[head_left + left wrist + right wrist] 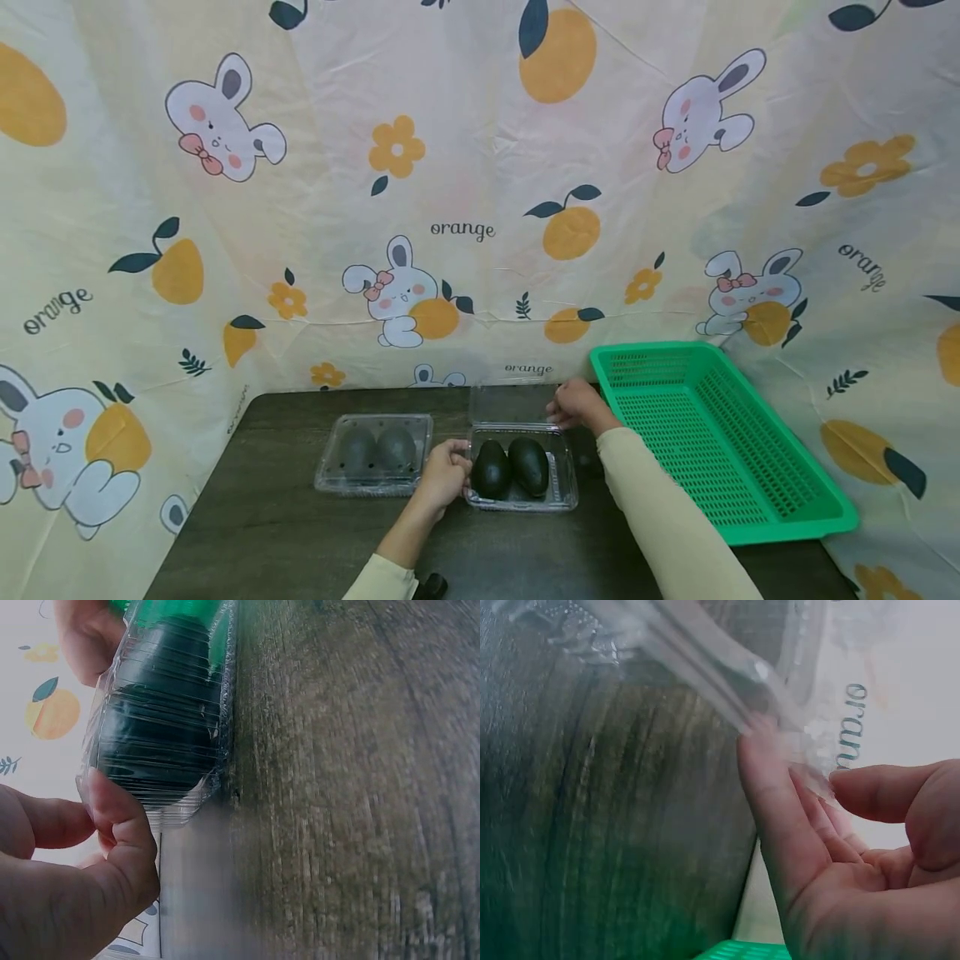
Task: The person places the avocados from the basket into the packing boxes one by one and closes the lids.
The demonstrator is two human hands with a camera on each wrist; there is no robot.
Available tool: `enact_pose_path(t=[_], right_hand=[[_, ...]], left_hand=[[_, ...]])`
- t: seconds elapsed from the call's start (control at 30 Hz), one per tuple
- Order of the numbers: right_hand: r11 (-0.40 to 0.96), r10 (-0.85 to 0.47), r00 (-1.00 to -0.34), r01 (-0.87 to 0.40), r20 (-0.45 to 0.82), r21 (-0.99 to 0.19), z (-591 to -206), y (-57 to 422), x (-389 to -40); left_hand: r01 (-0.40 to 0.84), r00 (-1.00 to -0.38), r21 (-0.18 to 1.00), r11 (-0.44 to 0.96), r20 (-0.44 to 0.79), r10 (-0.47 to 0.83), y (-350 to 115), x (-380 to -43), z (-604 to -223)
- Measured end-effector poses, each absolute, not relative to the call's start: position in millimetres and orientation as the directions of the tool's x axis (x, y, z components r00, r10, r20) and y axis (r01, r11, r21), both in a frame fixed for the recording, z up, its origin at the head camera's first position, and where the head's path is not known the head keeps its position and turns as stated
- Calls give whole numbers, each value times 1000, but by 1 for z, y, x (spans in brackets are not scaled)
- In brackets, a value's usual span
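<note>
Two dark avocados point(528, 467) lie side by side in a clear plastic clamshell box point(562, 500), whose transparent lid point(510, 406) is raised at the back. My left hand point(446, 475) pinches the box's left rim between thumb and index finger; in the left wrist view, an avocado point(161, 727) shows through the ribbed wall. At the back right corner, my right hand point(577, 406) holds the lid's edge. Close up, the right thumb and fingers point(780, 817) pinch the blurred clear plastic point(765, 675).
Left of my left hand stands a closed clear box point(375, 483) with two dark round fruits inside. A large green plastic basket point(787, 454) takes up the table's right side, beside my right forearm. A printed cloth point(480, 167) hangs behind the dark wooden table point(262, 517).
</note>
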State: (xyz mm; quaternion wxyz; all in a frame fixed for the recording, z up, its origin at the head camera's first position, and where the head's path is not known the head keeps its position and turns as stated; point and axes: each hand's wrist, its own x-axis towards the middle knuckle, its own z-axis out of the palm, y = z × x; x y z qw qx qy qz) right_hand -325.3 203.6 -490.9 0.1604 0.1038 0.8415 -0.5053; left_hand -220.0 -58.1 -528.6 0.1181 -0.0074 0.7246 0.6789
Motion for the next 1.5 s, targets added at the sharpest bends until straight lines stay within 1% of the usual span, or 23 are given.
enact_pose_path(t=[0.3, 0.47, 0.63, 0.9, 1.2, 1.33, 1.5], right_hand=[[428, -15, -947, 284, -321, -858, -480, 208, -329], [455, -49, -949, 257, -312, -852, -469, 208, -323], [493, -78, -960, 197, -269, -848, -460, 209, -311], [553, -119, -977, 83, -178, -829, -451, 216, -292], [606, -184, -983, -118, 6, -787, -445, 218, -272], [625, -165, -986, -130, 32, -770, -444, 220, -256], [635, -122, -993, -78, 0, -769, -445, 220, -235]], left_hand=[[-173, -973, 982, 81, -183, 139, -61, -223, -527], [-181, -973, 980, 77, -190, 134, -62, -220, -529], [-176, -974, 981, 81, -186, 133, -61, -218, -532], [-162, -975, 983, 82, -172, 141, -58, -218, -534], [-165, -977, 983, 85, -174, 127, -59, -219, -534], [-164, -976, 983, 77, -173, 133, -58, -218, -534], [-169, -975, 983, 70, -177, 134, -58, -220, -533]])
